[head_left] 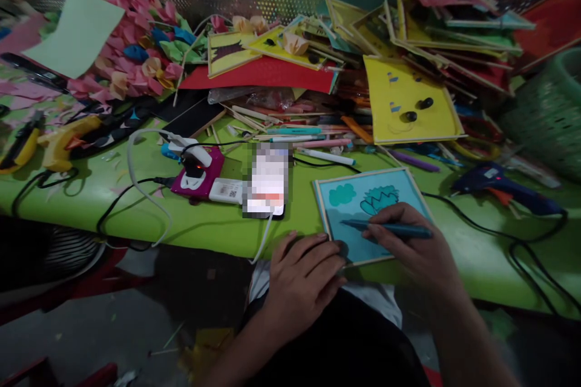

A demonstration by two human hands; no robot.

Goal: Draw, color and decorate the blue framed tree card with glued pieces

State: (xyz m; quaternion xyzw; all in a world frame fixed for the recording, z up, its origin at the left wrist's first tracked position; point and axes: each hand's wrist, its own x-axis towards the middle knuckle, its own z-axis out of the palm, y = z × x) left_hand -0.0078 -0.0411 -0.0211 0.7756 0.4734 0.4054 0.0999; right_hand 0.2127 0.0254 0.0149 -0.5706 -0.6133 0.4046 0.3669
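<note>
My right hand [403,236] is closed around a dark teal marker [411,230], its tip pointing left over a blue sheet [351,214]. Thin wooden sticks frame that sheet, which lies on the green table in front of me. On it show a green cloud-like patch [342,194] and a zigzag-outlined green shape [381,199], partly behind my fingers. Whether the tip touches the paper I cannot tell. My left hand [306,269] rests with fingers stretched out over the lower left corner of the frame. Left of the sheet lies a lit phone [267,181] with a white cable.
A purple power strip [200,175] with plugs sits left of the phone. To the right lies a blue glue gun [508,187] with its cord on the table [213,236]. Behind are a yellow framed sheet [408,103], loose pens, stacked frames and pink paper pieces [131,30].
</note>
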